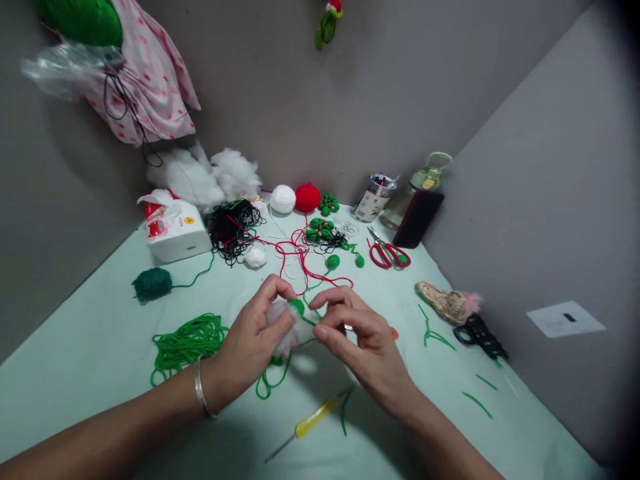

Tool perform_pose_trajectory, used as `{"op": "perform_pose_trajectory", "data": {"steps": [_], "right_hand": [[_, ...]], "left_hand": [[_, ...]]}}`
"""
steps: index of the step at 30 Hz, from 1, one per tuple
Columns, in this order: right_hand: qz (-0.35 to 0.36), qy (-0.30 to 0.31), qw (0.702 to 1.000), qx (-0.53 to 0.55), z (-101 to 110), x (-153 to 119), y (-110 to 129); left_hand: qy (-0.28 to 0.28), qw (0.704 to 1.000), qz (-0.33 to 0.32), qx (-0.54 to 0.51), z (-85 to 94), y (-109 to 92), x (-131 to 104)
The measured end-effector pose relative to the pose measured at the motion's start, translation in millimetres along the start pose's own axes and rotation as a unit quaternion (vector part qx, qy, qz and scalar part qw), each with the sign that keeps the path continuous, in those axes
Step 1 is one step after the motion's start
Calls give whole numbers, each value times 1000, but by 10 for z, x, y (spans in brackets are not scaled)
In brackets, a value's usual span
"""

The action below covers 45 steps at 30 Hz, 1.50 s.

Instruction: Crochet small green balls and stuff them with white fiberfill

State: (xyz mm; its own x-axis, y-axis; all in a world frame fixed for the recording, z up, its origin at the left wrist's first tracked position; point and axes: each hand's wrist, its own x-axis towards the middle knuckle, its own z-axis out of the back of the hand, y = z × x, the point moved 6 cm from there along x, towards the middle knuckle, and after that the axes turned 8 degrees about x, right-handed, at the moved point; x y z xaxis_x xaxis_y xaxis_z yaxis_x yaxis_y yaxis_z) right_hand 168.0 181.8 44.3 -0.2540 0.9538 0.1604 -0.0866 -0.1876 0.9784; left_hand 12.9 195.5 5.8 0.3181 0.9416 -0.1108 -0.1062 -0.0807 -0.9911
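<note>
Lying in left grip (253, 337): white stuffing (274, 311)

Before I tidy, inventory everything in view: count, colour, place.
Dotted cloth: one, pink, upper left
Ornament: one, green-red, back wall
Stuffing clumps: several, white, back left
Tissue box: one, white-red, back left
Yarn balls: two, white and red, back centre
Yarn tangle: one, black, back left
Yarn bundles: two, teal and green, left
Crocheted clusters: two, green-red, back centre
Small balls: several, green, centre
Pen holder: one, white, back right
Phone: one, black, back right
Bottle: one, green, behind phone
Scissors: two, red and black, right
Hand tool: one, yellow, front centre
Woven piece: one, tan, right
Yarn snippets: several, green, right
Wall plate: one, white, right wall
Table: one, pale green, below
Left hand: one, gripping white stuffing
Right hand: one, pinching green yarn
</note>
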Motion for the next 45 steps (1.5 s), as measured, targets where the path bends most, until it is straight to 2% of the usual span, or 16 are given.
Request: {"op": "perform_pose_trajectory", "data": {"steps": [3,5,6,8,9,11,13,15,20,24,26,30,33,38,41,45], "right_hand": [[-29,13,986,162,14,6,-56],[-67,-6,972,224,17,10,-105],[-76,-29,974,211,32,12,-120],[-72,-67,989,115,61,13,-118],[-69,-62,994,55,46,12,-118],[-75,-14,996,-36,-35,3,-152],[-86,27,993,-71,-112,-22,-214],[-94,24,992,-76,-133,-43,-263],[-114,-2,990,-80,-118,-52,-274],[-106,-21,987,-118,-82,-37,-221],[-103,-30,986,-130,-64,-35,-207],[-101,-3,991,-89,-66,-43,-179],[-92,35,993,-67,-93,-62,-125],[-13,106,988,-112,-214,-86,-13],[36,50,982,-179,-196,-65,-11],[63,-23,971,-229,-142,-50,-34]], "left_hand": [[16,1000,-2,7,-36,14,6],[4,1000,-9,14,-22,11,10],[-7,1000,-13,14,-5,5,9],[-30,999,-16,11,30,-14,2],[-36,999,-17,9,39,-24,-3],[-42,999,-20,1,39,-38,-8],[-43,999,-20,-11,25,-33,-5],[-37,999,-21,-19,0,-12,3],[24,999,-25,-16,-58,7,7],[97,995,-19,-23,-89,-59,-12],[116,992,-24,-41,-92,-94,-12],[104,992,-20,-71,-77,-69,21],[73,995,-20,-72,-53,-33,40],[-5,999,-37,34,7,-62,29],[-25,999,-9,26,1,-39,30],[23,998,23,-50,-72,11,32]]}}
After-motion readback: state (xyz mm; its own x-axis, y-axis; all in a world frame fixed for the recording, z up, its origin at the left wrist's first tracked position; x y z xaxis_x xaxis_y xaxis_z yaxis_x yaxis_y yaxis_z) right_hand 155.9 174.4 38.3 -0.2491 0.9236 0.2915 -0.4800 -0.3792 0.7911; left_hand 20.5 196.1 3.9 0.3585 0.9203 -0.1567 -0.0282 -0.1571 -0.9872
